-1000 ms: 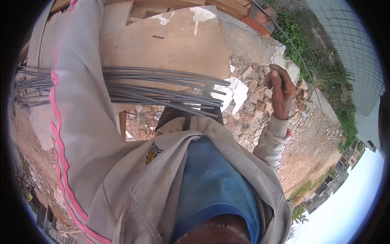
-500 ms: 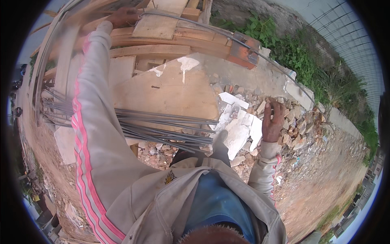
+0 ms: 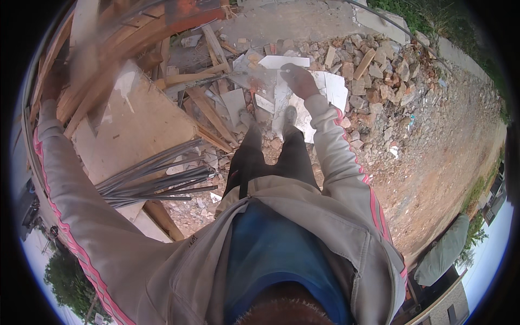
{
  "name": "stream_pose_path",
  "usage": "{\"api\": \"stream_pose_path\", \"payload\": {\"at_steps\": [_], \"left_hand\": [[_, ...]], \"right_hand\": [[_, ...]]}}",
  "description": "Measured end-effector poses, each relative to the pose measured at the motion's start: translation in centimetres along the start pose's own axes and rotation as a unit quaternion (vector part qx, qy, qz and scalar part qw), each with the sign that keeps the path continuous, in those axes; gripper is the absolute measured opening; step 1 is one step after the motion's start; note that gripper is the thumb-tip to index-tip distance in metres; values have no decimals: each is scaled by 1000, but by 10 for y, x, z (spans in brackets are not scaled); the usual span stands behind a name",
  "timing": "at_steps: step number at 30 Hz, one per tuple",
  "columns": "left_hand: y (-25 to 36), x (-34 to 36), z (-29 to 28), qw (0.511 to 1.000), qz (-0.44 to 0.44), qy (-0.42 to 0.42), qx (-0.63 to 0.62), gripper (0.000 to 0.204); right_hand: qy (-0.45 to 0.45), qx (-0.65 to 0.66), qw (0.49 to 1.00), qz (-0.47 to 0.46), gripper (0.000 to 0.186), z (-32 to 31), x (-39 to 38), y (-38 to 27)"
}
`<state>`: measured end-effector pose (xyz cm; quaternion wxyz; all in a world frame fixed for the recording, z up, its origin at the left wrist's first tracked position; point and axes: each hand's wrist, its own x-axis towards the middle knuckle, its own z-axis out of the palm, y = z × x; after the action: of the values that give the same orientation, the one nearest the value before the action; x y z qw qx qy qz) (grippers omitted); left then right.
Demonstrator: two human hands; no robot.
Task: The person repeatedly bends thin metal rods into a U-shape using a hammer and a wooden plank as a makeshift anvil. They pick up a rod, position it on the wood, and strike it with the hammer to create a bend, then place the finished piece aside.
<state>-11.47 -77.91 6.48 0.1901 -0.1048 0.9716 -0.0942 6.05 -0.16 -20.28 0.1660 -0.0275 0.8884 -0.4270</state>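
Note:
My left hand is at the far left, smeared by motion, beside the wooden boards; its fingers and anything in them cannot be made out. My right hand hovers over broken white tile pieces, fingers loosely bent and apart, with nothing visible in it. Below my left forearm, a bundle of dark steel rods lies beside and partly over a tan wooden panel. One long thin rod runs along the top right and leaves the picture at the upper edge.
My feet stand among rubble and loose wood strips. A heap of broken stones lies to the right, with gravelly ground beyond. An orange-red painted beam crosses the upper left. Green plants grow at the top right.
My view has turned, so the timber pile sits further left. My left hand has shifted from the top toward the left rim. My right hand has moved left, over the tiles.

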Motion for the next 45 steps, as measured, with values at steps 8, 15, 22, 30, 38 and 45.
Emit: {"api": "stream_pose_path", "payload": {"at_steps": [8,15,22,30,38,45], "left_hand": [[-34,-24,9,975,47,115,185,37],[-33,-22,-13,957,108,67,261,36],[2,-153,-68,964,32,26,264,35],[121,-257,-55,971,-68,30,228,35],[123,-270,-24,972,-100,17,214,34],[132,-223,-12,976,-65,35,205,34]], "right_hand": [[-118,317,879,336,26,188,8,233],[-251,-121,948,156,45,331,43,328],[-203,-181,952,138,47,422,80,361],[-286,-259,923,-7,59,496,108,412],[-354,-276,891,-63,63,483,110,420],[-266,-235,932,-74,64,514,116,460]]}}
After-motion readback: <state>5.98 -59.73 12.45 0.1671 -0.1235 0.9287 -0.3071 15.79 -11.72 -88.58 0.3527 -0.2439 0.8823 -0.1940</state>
